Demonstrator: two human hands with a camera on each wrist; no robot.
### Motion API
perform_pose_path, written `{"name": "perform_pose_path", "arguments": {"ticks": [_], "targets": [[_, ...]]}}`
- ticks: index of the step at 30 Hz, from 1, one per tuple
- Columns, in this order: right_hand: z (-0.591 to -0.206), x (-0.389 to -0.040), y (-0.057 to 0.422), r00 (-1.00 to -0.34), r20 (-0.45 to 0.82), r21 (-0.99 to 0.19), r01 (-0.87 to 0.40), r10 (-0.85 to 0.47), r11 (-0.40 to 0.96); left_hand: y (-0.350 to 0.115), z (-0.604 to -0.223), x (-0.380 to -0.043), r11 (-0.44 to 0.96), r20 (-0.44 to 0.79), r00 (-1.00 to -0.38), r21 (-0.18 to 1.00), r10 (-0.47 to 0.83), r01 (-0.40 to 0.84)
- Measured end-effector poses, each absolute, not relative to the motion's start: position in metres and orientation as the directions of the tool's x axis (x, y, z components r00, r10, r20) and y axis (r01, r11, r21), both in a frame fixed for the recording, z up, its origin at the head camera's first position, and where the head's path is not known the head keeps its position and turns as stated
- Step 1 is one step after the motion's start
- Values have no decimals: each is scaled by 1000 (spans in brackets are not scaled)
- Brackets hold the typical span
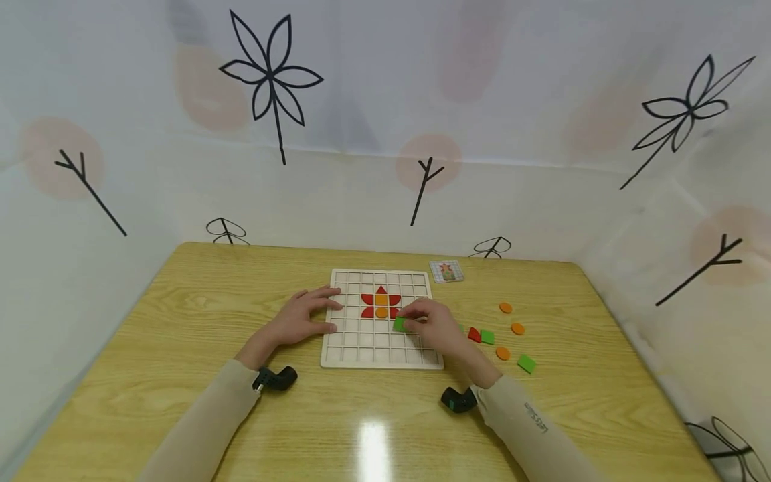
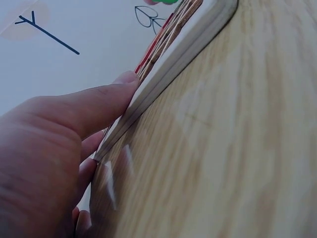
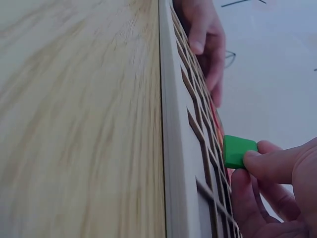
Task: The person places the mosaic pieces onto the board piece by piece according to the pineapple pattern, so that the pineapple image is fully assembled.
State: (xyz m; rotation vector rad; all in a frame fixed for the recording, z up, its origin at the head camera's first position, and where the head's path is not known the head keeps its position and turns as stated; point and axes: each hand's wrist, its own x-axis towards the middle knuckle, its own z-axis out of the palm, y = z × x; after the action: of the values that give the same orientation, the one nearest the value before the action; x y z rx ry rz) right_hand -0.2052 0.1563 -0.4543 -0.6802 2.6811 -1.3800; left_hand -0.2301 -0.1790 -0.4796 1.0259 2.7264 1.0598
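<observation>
A pale wooden grid board [image 1: 355,358] lies on the table, with red pieces [image 1: 381,290], an orange square [image 1: 381,300] and an orange disc [image 1: 382,312] set in its middle cells. My right hand [image 1: 436,328] pinches a green square tile [image 3: 238,151] between thumb and fingers, just over the board below the red pieces. On the board's left edge rests my left hand [image 1: 301,318], its fingers spread and fairly straight. In the left wrist view the left thumb [image 2: 106,101] touches the board's rim.
Loose pieces lie right of the board: several orange discs [image 1: 518,329], a red piece [image 1: 474,335] and green squares [image 1: 527,363]. A small picture card [image 1: 447,271] sits behind the board's far right corner. Patterned cloth [image 1: 361,194] hangs behind the table.
</observation>
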Motion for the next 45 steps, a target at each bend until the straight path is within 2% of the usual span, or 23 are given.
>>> {"name": "perform_pose_path", "arguments": {"ticks": [9, 27, 38, 45], "targets": [[-464, -213, 133, -902, 117, -786, -340, -415, 516, -177, -480, -231, 553, 182, -783, 615, 595, 563], [-464, -216, 127, -891, 52, -755, -330, -451, 566, -178, -480, -232, 563, 173, -795, 620, 582, 547], [-461, -215, 125, -896, 78, -758, -338, -437, 558, -179, -481, -232, 569, 166, -797, 617, 581, 544], [-460, -219, 137, -897, 129, -786, -352, -422, 508, -179, -480, -231, 563, 174, -792, 616, 585, 551]]}}
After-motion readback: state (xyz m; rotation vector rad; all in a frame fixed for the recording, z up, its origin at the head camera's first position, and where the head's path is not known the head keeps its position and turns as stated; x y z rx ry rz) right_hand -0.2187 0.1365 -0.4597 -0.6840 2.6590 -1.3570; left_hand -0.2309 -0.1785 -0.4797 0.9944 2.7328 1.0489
